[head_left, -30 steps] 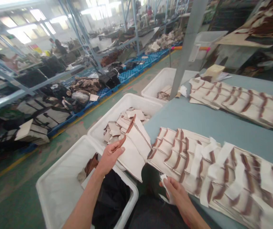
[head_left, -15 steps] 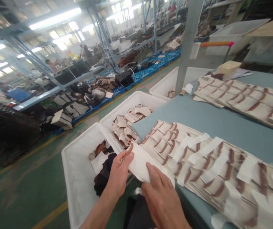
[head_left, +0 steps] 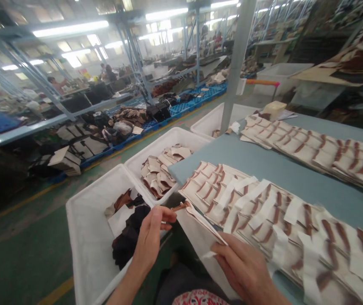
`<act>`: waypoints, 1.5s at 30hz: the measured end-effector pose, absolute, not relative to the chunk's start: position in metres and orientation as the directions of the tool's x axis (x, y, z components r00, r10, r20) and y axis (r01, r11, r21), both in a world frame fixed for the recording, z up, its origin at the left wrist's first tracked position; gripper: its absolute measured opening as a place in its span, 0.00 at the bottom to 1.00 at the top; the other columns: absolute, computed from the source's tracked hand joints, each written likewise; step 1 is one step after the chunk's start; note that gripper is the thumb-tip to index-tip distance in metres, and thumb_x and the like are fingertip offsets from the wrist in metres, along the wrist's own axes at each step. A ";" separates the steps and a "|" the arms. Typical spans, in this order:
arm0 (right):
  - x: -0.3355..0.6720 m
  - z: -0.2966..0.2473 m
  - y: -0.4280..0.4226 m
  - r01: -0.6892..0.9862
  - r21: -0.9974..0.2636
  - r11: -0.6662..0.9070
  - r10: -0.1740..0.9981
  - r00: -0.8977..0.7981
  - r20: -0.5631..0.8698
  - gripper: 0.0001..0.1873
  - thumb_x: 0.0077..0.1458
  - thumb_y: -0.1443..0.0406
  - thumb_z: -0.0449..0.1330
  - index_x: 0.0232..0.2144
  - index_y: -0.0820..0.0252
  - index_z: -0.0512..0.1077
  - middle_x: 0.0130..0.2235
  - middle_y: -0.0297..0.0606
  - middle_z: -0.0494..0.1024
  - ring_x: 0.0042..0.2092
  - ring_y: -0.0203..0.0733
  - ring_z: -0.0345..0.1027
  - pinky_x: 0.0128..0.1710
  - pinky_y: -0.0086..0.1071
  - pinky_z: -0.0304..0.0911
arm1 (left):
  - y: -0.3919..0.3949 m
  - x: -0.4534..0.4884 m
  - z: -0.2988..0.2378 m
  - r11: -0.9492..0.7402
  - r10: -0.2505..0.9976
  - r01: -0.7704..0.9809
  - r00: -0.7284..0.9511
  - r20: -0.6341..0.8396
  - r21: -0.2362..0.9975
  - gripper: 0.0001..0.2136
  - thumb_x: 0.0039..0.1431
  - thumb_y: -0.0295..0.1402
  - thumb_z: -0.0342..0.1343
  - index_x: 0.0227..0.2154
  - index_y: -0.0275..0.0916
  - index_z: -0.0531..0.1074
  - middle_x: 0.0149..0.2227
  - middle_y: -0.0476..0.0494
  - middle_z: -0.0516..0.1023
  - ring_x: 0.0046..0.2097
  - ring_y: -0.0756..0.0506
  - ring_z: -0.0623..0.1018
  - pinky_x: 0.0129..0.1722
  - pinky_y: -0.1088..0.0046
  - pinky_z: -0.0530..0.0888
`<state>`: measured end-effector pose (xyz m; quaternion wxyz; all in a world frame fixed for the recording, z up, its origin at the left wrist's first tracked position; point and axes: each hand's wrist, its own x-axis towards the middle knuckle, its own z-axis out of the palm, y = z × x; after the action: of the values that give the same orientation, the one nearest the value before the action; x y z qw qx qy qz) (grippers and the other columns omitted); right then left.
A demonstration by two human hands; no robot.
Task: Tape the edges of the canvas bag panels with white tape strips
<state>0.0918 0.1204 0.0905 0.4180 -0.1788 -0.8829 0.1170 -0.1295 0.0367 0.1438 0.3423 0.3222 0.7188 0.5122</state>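
Right hand (head_left: 245,259) pinches cream cloth piece (head_left: 198,238) just off table's (head_left: 202,154) near edge, left hand (head_left: 151,232) curled at its brown strip (head_left: 181,206), grip unclear; probably light, floppy, best held by edges.

Held panel (head_left: 197,237): off-wht. w/ brn. tab at upper end. Near panel row (head_left: 260,233): cream, repeating brn. bands; loose strips (head_left: 248,202) on top, plain wht. Far panel row (head_left: 314,146): same cream/brn. banding. Tabletop (head_left: 214,152): solid gray-blue. Near bin (head_left: 87,231): wht.; cloth (head_left: 130,243) inside, blk. Floor (head_left: 41,237): grn. w/ yel. line (head_left: 57,291). Pallets (head_left: 186,106): blue. Bar (head_left: 260,82): orange, pink end. Lap garment (head_left: 200,297): dk. w/ red/wht. pattern.
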 end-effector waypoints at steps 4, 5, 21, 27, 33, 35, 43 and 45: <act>0.102 0.118 0.101 0.243 -0.335 0.910 0.410 -0.643 0.647 0.13 0.68 0.72 0.51 0.37 0.57 0.73 0.40 0.44 0.84 0.37 0.38 0.80 0.35 0.26 0.71 | 0.028 -0.142 0.139 0.090 0.904 0.418 -0.415 0.102 0.904 0.11 0.67 0.36 0.53 0.47 0.40 0.74 0.49 0.40 0.80 0.51 0.41 0.78 0.54 0.63 0.72; 0.102 0.125 0.097 0.243 -0.323 0.915 0.400 -0.655 0.641 0.13 0.68 0.72 0.51 0.37 0.57 0.73 0.39 0.44 0.84 0.35 0.37 0.80 0.34 0.25 0.71 | 0.029 -0.142 0.137 0.040 0.923 0.444 -0.359 0.137 0.895 0.10 0.66 0.32 0.54 0.48 0.41 0.74 0.49 0.41 0.80 0.52 0.41 0.78 0.55 0.63 0.72; 0.108 0.169 0.056 0.391 -0.311 0.866 0.495 -0.753 0.432 0.18 0.75 0.65 0.45 0.36 0.56 0.72 0.38 0.40 0.85 0.32 0.34 0.79 0.31 0.23 0.71 | 0.041 -0.138 0.179 0.173 0.967 0.035 0.184 -0.176 0.984 0.09 0.61 0.38 0.56 0.32 0.38 0.73 0.31 0.47 0.73 0.35 0.46 0.70 0.36 0.73 0.68; 0.121 0.157 0.051 0.432 -0.276 0.858 0.513 -0.740 0.436 0.19 0.74 0.66 0.46 0.37 0.57 0.75 0.41 0.41 0.85 0.33 0.36 0.79 0.33 0.25 0.71 | 0.053 -0.127 0.175 0.317 0.928 -0.099 0.239 -0.287 0.943 0.17 0.58 0.47 0.60 0.28 0.37 0.69 0.29 0.49 0.68 0.32 0.49 0.65 0.33 0.75 0.64; 0.122 0.145 0.052 0.442 -0.300 0.846 0.534 -0.695 0.482 0.19 0.74 0.66 0.46 0.37 0.56 0.75 0.40 0.39 0.85 0.29 0.35 0.77 0.31 0.26 0.69 | 0.053 -0.116 0.169 0.292 0.949 -0.016 0.132 -0.288 0.956 0.18 0.60 0.48 0.59 0.26 0.37 0.69 0.28 0.49 0.66 0.31 0.50 0.62 0.31 0.75 0.62; 0.122 0.145 0.054 0.437 -0.309 0.845 0.535 -0.673 0.511 0.18 0.74 0.66 0.46 0.36 0.57 0.74 0.39 0.39 0.85 0.29 0.35 0.77 0.31 0.26 0.69 | 0.052 -0.114 0.170 0.291 0.950 0.016 0.115 -0.290 0.957 0.17 0.61 0.46 0.59 0.27 0.37 0.69 0.28 0.49 0.67 0.32 0.49 0.63 0.32 0.75 0.63; 0.120 0.141 0.054 0.420 -0.269 0.867 0.497 -0.690 0.526 0.19 0.73 0.69 0.45 0.36 0.57 0.74 0.41 0.39 0.85 0.30 0.36 0.77 0.31 0.28 0.68 | 0.055 -0.104 0.167 0.304 0.953 -0.050 0.026 -0.303 0.951 0.11 0.54 0.40 0.55 0.26 0.37 0.69 0.27 0.49 0.67 0.31 0.48 0.63 0.32 0.73 0.62; 0.118 0.135 0.051 0.423 -0.259 0.868 0.495 -0.692 0.525 0.19 0.72 0.70 0.46 0.36 0.57 0.75 0.41 0.40 0.85 0.31 0.36 0.77 0.30 0.29 0.67 | 0.056 -0.102 0.163 0.300 0.954 -0.036 -0.010 -0.301 0.953 0.10 0.54 0.39 0.53 0.24 0.38 0.68 0.26 0.49 0.66 0.30 0.48 0.63 0.31 0.73 0.61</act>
<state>0.1182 0.0514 0.1349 0.3022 -0.2500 -0.9180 0.0589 -0.1022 0.0562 0.1628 0.5749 0.4057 0.5654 0.4305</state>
